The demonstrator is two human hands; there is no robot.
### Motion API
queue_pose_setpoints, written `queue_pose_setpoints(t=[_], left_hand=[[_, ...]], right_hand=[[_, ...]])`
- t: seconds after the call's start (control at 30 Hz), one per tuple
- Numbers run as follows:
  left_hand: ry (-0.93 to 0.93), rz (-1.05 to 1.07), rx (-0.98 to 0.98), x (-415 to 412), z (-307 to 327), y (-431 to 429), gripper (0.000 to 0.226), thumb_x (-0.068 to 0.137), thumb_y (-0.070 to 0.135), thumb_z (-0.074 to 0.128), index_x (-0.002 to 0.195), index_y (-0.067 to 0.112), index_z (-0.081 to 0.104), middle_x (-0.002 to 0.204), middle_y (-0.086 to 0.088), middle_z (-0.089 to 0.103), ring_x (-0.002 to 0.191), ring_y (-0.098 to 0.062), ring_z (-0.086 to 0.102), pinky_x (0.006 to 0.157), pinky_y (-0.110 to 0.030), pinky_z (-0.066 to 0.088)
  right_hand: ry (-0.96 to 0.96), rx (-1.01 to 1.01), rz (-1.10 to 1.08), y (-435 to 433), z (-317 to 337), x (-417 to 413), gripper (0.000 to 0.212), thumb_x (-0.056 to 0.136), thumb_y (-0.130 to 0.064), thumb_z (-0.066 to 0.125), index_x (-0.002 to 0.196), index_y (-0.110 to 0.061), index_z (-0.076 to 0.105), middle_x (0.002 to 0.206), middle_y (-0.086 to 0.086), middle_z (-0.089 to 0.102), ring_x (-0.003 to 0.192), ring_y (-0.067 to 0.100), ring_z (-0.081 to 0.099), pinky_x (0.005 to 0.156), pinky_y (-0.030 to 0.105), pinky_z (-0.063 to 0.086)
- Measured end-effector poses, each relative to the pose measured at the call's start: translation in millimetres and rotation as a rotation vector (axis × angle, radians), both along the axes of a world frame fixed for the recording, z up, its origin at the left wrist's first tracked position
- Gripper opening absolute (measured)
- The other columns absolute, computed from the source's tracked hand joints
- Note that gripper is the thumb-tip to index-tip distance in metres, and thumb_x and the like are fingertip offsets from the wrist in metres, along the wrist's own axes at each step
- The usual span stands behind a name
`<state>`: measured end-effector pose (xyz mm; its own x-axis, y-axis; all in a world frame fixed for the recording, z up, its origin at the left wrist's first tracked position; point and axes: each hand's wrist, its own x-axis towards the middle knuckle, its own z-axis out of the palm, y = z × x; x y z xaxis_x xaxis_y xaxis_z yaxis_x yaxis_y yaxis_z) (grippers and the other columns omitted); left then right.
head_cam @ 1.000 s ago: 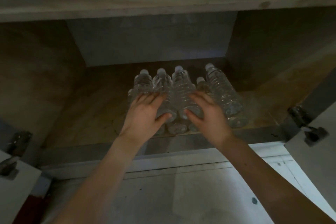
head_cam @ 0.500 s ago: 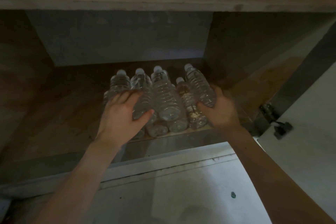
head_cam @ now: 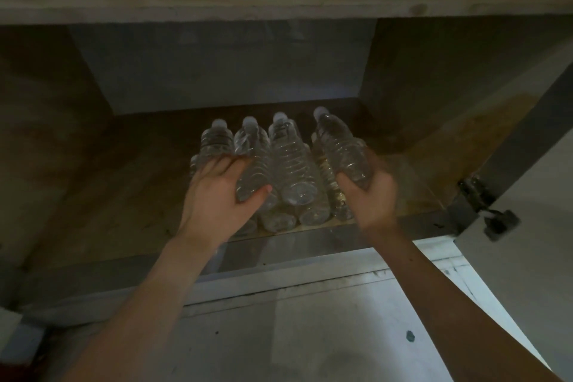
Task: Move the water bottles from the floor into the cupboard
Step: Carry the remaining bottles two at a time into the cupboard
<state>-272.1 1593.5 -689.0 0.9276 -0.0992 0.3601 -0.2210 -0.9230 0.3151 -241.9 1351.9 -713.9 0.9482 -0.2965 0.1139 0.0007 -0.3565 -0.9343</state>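
Head view — left hand point(head_cam: 221, 195) rests on bottles point(head_cam: 290, 164), right hand point(head_cam: 375, 200) grips rightmost bottle point(head_cam: 338, 146).

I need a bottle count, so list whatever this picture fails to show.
1. Head view: the lower bottles lie under the top row and the left hand; their number is unclear.
2. Head view: motion blur on the right hand hides its exact grip on the bottle.
3. Head view: the floor is cut off by the frame edges; any bottles left there are unseen.

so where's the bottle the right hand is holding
The held bottle is right of centre in the head view, inside the cupboard, at the right end of the bottle stack, base in the right hand, cap pointing inward.
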Motion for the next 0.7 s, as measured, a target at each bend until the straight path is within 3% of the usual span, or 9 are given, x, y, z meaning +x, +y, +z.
queue_pose_setpoints(t=[0.13,0.23,0.3,0.47,0.6,0.7], left_hand=[[0.001,-0.013,-0.004,2,-2,2,0.067,0.083,0.065,0.043,0.129,0.018,0.059,0.126,-0.004,0.063,0.122,-0.024,0.052,0.101,-0.041,0.045],[-0.002,-0.019,0.012,2,-3,3,0.067,0.084,0.065,0.043,0.130,0.018,0.059,0.127,-0.005,0.062,0.123,-0.024,0.052,0.101,-0.042,0.044],[0.006,-0.038,0.030,1,-2,5,0.070,0.083,0.066,0.043,0.132,0.019,0.057,0.129,-0.005,0.061,0.125,-0.025,0.050,0.103,-0.043,0.043],[0.035,-0.089,0.121,3,-4,10,0.076,0.082,0.069,0.039,0.142,0.024,0.046,0.143,-0.002,0.052,0.134,-0.023,0.044,0.115,-0.043,0.031],[0.015,-0.076,0.147,5,-6,9,0.073,0.087,0.067,0.035,0.145,0.024,0.044,0.145,-0.002,0.050,0.136,-0.023,0.042,0.116,-0.042,0.028],[0.003,-0.075,0.152,6,-7,7,0.067,0.090,0.061,0.045,0.146,0.025,0.042,0.148,-0.002,0.048,0.137,-0.023,0.041,0.116,-0.043,0.028]], right_hand=[[0.000,-0.012,0.028,13,-2,1,0.060,0.083,-0.031,0.073,0.137,-0.034,0.049,0.128,-0.002,0.059,0.116,0.019,0.059,0.102,0.040,0.050],[-0.015,-0.050,0.088,19,-1,-3,0.052,0.091,-0.028,0.067,0.140,-0.025,0.048,0.126,-0.003,0.061,0.112,0.014,0.060,0.094,0.023,0.048],[0.000,-0.089,0.122,17,1,-7,0.052,0.095,-0.030,0.060,0.144,-0.027,0.043,0.134,-0.001,0.057,0.116,0.013,0.055,0.095,0.021,0.043],[-0.012,-0.336,0.260,4,0,-15,0.067,0.091,-0.033,0.064,0.149,-0.034,0.031,0.158,-0.004,0.028,0.142,0.019,0.030,0.111,0.031,0.033],[-0.024,-0.405,0.299,3,-1,-12,0.066,0.095,-0.035,0.059,0.152,-0.034,0.025,0.162,-0.006,0.019,0.147,0.021,0.023,0.113,0.033,0.031],[0.004,-0.430,0.320,4,1,-9,0.066,0.096,-0.036,0.056,0.153,-0.035,0.022,0.163,-0.006,0.015,0.148,0.022,0.020,0.116,0.037,0.030]])
